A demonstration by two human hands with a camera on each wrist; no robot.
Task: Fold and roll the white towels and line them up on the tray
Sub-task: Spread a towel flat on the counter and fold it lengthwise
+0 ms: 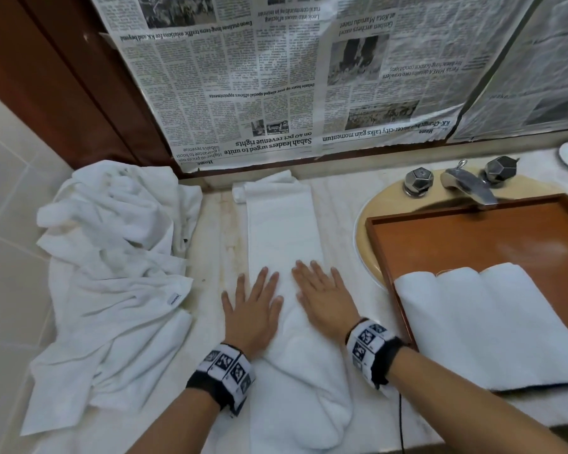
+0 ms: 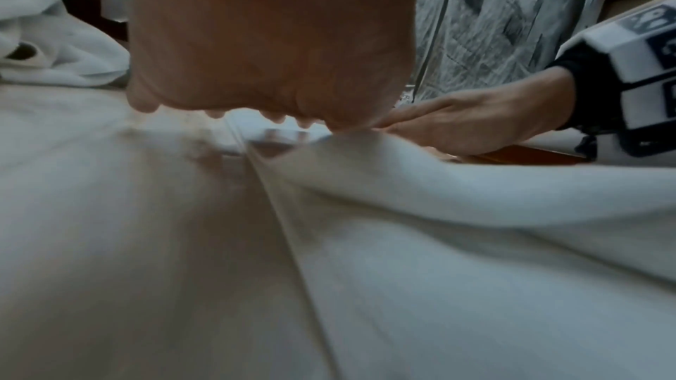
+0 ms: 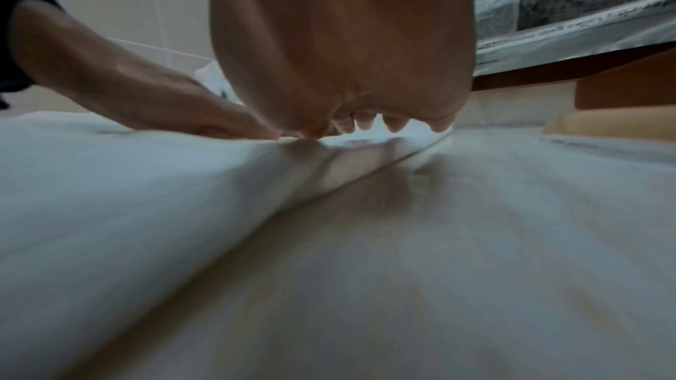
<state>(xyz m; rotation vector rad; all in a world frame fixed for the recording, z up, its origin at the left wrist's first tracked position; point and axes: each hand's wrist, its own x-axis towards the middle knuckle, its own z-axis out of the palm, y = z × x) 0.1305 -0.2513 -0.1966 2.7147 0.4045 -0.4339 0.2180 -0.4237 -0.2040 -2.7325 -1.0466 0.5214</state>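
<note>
- I count two bare hands: my left hand [image 1: 252,312] and my right hand [image 1: 325,298], both flat with straight fingers.
- One long folded white terry towel strip [image 1: 281,231] lies under my fingers and runs away beyond the fingertips.
- Three rolled white towels [image 1: 492,326] sit side by side to the right of my right hand's fingers.
- One rectangular brown wooden tray [image 1: 473,237] carries those rolls.
- One crumpled heap of white towels [image 1: 112,263] lies left of my left hand's fingers; how many are in it, I cannot tell.
- Two faceted chrome tap knobs [image 1: 418,180] and one chrome spout [image 1: 469,186] stand beyond my right fingertips.
- Two marker-patterned wristbands [image 1: 225,371], one per wrist.
</note>
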